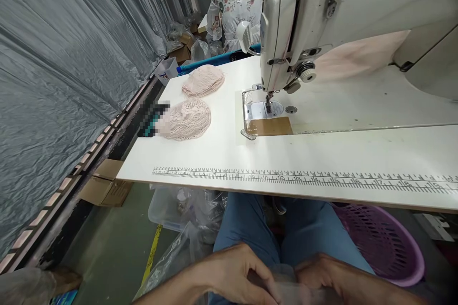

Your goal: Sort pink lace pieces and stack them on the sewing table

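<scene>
Low in the head view, over my lap, my left hand [243, 274] is closed, with thumb and fingers curled together. Close beside it, my right hand [322, 274] is also closed, its fingertips partly hidden and blurred. Between both hands stretches a thin, translucent greyish material [286, 288]; whether it is plastic or sheer fabric I cannot tell. Above them, on the white table [222, 152], lie a beige lace piece [188, 121] and a stack of pale pink fabric pieces [203, 80]. A white sewing machine [282, 33] stands to the right of these.
A printed ruler [279, 175] runs along the table's front edge. Under the table are a clear plastic bin [162, 209] with plastic bags, a cardboard box [105, 186] and a purple basket [411, 257]. Another person [239, 0] sits beyond the table. Grey sheeting [71, 47] hangs left.
</scene>
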`<state>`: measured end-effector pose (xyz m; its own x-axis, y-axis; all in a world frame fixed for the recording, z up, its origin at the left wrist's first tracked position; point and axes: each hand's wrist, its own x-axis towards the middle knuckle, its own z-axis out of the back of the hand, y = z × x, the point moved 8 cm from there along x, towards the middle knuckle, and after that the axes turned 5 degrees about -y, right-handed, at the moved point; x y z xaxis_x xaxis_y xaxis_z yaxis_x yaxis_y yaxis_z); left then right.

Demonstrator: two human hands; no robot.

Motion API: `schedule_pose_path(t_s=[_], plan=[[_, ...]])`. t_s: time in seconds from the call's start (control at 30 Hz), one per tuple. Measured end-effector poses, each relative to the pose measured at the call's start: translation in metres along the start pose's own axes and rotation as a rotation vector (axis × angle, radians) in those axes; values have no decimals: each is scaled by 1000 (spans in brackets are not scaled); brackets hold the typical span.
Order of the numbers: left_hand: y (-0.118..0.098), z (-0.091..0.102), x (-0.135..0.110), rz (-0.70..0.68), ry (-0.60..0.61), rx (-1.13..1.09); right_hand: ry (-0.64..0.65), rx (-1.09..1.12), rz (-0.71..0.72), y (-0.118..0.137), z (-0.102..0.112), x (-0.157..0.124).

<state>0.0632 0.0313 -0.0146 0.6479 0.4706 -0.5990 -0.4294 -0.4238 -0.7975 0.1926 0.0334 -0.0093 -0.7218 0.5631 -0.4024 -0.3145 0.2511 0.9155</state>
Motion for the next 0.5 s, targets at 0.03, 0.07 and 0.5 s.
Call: schedule_pose_path(t_s=[0.03, 0.07, 0.5], plan=[[4, 0, -1, 41, 1, -3, 15, 3, -7, -2, -1, 1], [7, 0, -1, 71, 1, -8, 25, 5, -14, -3, -2, 2], [12, 3, -1, 103, -17, 7, 2, 2, -179, -19, -3, -1]])
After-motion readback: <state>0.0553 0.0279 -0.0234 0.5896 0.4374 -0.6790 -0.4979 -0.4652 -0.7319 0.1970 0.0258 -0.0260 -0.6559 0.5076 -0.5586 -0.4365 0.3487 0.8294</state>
